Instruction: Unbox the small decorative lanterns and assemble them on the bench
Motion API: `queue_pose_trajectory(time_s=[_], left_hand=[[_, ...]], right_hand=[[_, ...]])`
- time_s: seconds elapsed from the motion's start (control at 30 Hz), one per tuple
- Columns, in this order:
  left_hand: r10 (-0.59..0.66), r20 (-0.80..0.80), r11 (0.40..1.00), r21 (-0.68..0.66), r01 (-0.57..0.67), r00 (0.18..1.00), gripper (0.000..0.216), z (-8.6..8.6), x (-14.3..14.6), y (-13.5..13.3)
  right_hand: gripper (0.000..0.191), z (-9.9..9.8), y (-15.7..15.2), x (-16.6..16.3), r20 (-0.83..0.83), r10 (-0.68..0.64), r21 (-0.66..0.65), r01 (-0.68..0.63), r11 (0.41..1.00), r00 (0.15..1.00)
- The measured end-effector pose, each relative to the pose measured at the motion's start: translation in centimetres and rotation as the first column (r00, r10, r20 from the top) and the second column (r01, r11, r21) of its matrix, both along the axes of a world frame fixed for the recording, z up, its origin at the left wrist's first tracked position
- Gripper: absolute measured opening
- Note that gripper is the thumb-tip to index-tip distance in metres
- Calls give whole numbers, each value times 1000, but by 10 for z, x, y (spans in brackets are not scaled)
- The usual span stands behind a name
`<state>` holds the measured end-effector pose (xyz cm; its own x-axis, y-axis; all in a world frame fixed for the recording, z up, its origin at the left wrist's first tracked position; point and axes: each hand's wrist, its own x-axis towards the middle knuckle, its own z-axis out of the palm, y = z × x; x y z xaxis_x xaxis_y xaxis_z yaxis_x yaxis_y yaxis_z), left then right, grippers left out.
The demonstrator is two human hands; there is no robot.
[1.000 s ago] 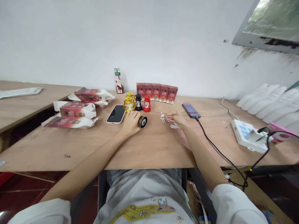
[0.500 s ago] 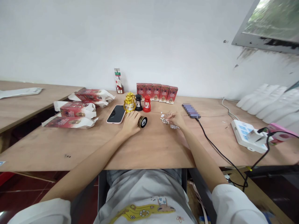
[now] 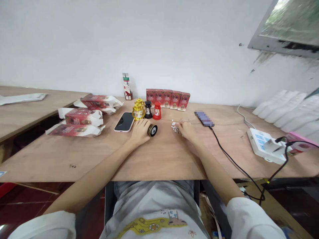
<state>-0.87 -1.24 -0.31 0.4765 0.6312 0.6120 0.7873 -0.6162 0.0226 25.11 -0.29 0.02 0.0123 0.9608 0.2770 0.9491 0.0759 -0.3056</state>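
Observation:
My left hand (image 3: 140, 130) is wrapped round a small lantern (image 3: 153, 130) laid on its side, its round dark base with a gold rim turned to the right. My right hand (image 3: 188, 130) rests on the tabletop with its fingers curled down; whatever is under or between the fingertips is hidden. Just left of those fingertips lie several small silvery button cells (image 3: 175, 128) and a few tiny white pieces (image 3: 173, 123). Behind my left hand stand two gold lanterns (image 3: 138, 113), a black lantern (image 3: 148, 112) and a red lantern (image 3: 157, 113).
Red boxes (image 3: 167, 99) line the wall. Opened boxes (image 3: 77, 130) lie at the left, beside a phone (image 3: 124, 121). On the right are another phone (image 3: 204, 118) with a black cable (image 3: 230, 154) and a white power strip (image 3: 265, 146). A small packet (image 3: 127, 88) leans on the wall.
My right hand has shifted slightly and its fingers have curled down, now covering the clear pieces that lay below it. The left hand keeps the lantern in the same place.

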Motion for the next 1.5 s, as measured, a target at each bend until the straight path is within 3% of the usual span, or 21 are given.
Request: queue_pose_trajectory(time_s=[0.17, 0.4, 0.77, 0.93, 1.2, 1.5], left_hand=[[4, -5, 1000, -16, -4, 1000, 33, 0, 0, -1], [0, -12, 1000, -14, 0, 1000, 33, 0, 0, 0], [-16, -15, 1000, -9, 16, 1000, 31, -1, 0, 0], [-13, -29, 1000, -13, 13, 1000, 31, -1, -1, 1], [-11, -27, 999, -40, 10, 1000, 33, -1, 0, 0], [-14, -25, 999, -33, 13, 1000, 33, 0, -1, 1]], right_hand=[[47, -5, -10, -22, 261, -25, 7, 24, 1000, 965], [42, -15, -8, -35, 345, 16, 26, -27, 999, 938], [34, -29, 7, -33, 175, 39, 79, -54, 995, 984], [33, -30, 6, -33, 183, 9, 135, -34, 990, 983], [35, -37, 4, -43, 92, 105, 178, -120, 977, 990], [31, -43, 4, -47, -66, 4, 180, 8, 984, 998]])
